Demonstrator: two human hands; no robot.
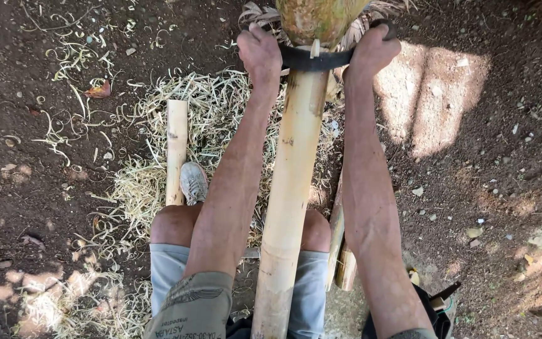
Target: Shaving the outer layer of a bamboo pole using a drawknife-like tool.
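Bamboo pole (288, 188), between my knees, under a curved dark blade (313, 59).
My left hand (260, 50) and right hand (371, 49) clench the blade's ends; shavings (214, 107), a short cut piece (175, 150) and my shoe (193, 182) lie left.

Bare dark soil (497, 207), pale shavings heap (214, 107), scattered pebbles, dry leaf (98, 91), dappled sunlight patches (434, 94)

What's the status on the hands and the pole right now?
Left hand and right hand both gripping the curved blade across the bamboo pole. Pole runs between the knees. Shavings underneath, nothing blocking.
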